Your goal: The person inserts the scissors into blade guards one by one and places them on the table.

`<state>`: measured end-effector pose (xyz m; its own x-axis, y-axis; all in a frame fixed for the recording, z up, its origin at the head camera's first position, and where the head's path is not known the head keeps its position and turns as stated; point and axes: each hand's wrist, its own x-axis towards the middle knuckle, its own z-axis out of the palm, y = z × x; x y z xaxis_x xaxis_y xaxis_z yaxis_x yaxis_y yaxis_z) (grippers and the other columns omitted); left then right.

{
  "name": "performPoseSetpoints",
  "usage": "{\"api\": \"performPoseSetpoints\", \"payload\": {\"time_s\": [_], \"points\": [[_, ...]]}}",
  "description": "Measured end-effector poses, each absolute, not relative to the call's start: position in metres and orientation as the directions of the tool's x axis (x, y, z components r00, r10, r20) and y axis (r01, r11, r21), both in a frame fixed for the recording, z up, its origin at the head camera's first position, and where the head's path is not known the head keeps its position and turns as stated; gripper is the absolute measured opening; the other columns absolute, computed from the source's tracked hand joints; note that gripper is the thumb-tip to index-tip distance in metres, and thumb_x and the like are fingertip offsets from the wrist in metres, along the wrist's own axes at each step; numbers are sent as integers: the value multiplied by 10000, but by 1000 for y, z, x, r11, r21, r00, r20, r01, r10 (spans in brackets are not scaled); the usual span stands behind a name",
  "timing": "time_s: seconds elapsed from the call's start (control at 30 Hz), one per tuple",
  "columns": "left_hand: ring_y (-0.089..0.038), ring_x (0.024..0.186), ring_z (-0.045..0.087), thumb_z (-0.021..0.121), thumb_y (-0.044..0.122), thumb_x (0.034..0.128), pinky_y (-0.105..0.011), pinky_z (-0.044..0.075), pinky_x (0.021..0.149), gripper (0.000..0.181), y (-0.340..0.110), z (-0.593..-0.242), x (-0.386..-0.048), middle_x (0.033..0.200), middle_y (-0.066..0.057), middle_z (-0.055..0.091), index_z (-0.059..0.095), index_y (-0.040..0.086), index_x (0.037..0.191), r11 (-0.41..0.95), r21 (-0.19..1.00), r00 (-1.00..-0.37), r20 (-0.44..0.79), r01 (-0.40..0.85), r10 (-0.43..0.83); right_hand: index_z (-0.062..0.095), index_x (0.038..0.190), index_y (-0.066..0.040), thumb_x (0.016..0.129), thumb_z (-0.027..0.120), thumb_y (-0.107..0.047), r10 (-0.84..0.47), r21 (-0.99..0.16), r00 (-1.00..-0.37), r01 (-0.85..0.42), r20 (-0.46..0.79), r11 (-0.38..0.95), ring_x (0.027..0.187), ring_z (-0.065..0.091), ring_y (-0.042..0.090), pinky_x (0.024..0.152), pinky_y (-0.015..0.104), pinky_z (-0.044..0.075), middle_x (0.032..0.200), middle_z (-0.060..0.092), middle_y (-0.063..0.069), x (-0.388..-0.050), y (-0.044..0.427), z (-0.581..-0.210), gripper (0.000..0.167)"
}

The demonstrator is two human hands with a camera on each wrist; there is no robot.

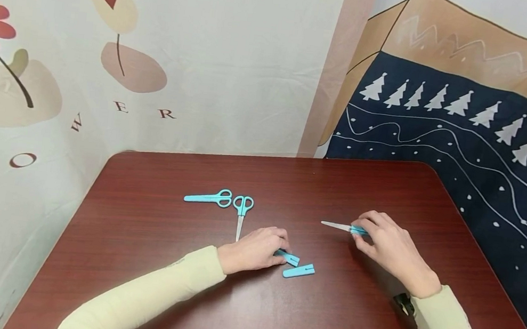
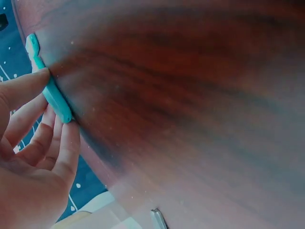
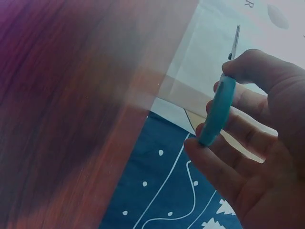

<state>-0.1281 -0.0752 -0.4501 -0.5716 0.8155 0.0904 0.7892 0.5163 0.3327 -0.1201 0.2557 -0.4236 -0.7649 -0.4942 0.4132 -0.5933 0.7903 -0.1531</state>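
My left hand [image 1: 258, 248] pinches a light-blue scissors sheath [image 1: 291, 259] low over the table, thumb on one side and fingers on the other in the left wrist view. Just in front of it lies a second blue sheath [image 1: 299, 271]. On the right, my right hand [image 1: 389, 245] grips a pair of scissors [image 1: 338, 226] by the blue handles, with the bare blades pointing left. The right wrist view shows the handle [image 3: 220, 112] between thumb and fingers. Near the left wrist lie unsheathed scissors [image 1: 241, 209], their blade tip beside that wrist.
Sheathed blue scissors [image 1: 204, 198] lie left of the unsheathed pair, handles towards it. The dark red-brown wooden table [image 1: 138, 258] has rounded far corners. Printed cloths hang behind it, a white one [image 1: 235, 65] and a navy one with trees [image 1: 421, 127].
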Motion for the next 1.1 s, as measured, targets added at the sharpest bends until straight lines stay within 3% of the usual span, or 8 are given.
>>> {"api": "performPoseSetpoints", "payload": {"time_s": [0.3, 0.73, 1.1], "points": [[-121, 903, 610, 710, 183, 994, -257, 516, 822, 137, -82, -448, -127, 1032, 26, 671, 770, 124, 1102, 557, 373, -625, 84, 742, 776, 728, 1024, -109, 803, 797, -117, -499, -165, -747, -613, 440, 772, 881, 588, 194, 619, 395, 561, 1031, 642, 17, -119, 249, -424, 232], [-83, 855, 566, 701, 156, 1003, -203, 486, 778, 113, -103, -439, -110, 995, 68, 641, 743, 145, 1107, 543, 475, -681, 184, 693, 708, 684, 1050, -171, 822, 773, -154, -503, -239, -750, -631, 429, 738, 815, 580, 84, 673, 338, 571, 1019, 637, -61, -115, 235, -428, 246], [-107, 914, 638, 729, 136, 979, -239, 528, 829, 174, -123, -436, -103, 1005, 33, 672, 761, 106, 1147, 512, 442, -667, 345, 736, 661, 706, 1071, -162, 799, 894, -128, -523, -337, -725, -679, 449, 652, 783, 607, 38, 679, 278, 590, 1029, 647, -84, -114, 221, -431, 332]]}}
